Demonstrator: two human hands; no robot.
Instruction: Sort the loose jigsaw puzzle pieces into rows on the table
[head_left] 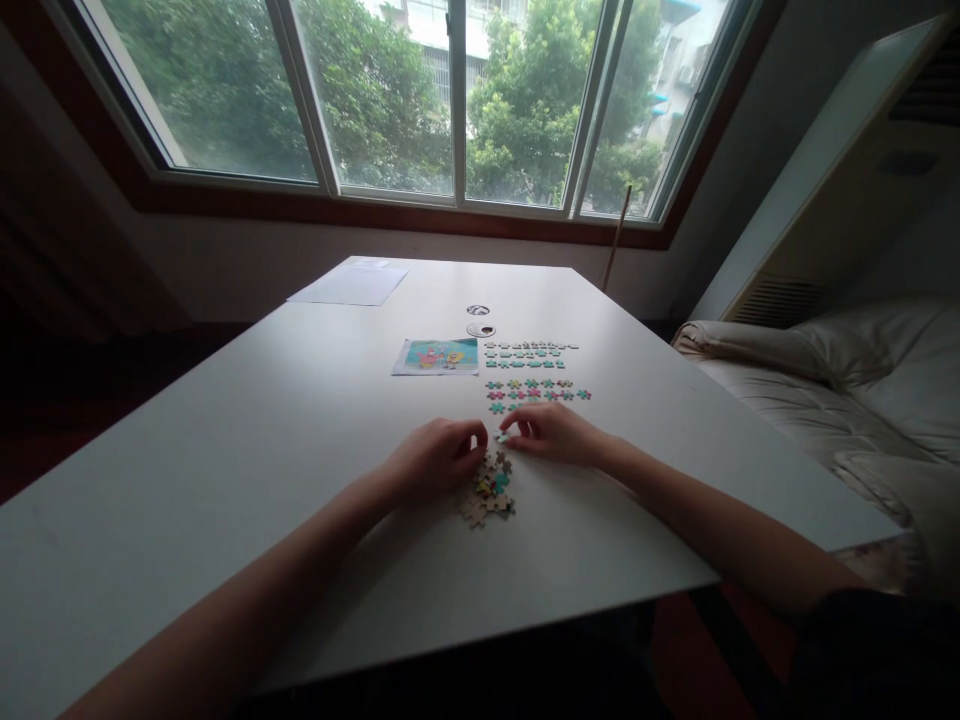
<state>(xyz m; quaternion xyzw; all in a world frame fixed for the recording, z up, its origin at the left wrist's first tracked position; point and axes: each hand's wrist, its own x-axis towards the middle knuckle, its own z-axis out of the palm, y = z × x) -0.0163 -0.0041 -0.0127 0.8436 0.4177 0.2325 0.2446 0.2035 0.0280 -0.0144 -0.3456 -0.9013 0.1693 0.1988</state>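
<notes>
A small heap of jigsaw pieces (487,492) lies near the middle of the table, several with their plain brown backs up and others showing teal and yellow. My left hand (439,455) rests at the heap's upper left, fingers curled together; what they hold, if anything, is hidden. Just across from it, my right hand (555,434) has thumb and index finger closed about a pale green jigsaw piece (501,437). Beyond the right hand, sorted pieces (534,394) lie in rows, the nearest row partly covered by that hand. More rows of pieces (525,353) lie farther back.
A colourful cartoon picture sheet (439,357) lies left of the rows. Two round items (481,330) sit behind it. White paper (349,284) lies at the white table's (225,440) far left. A pale sofa (825,390) stands to the right, windows ahead.
</notes>
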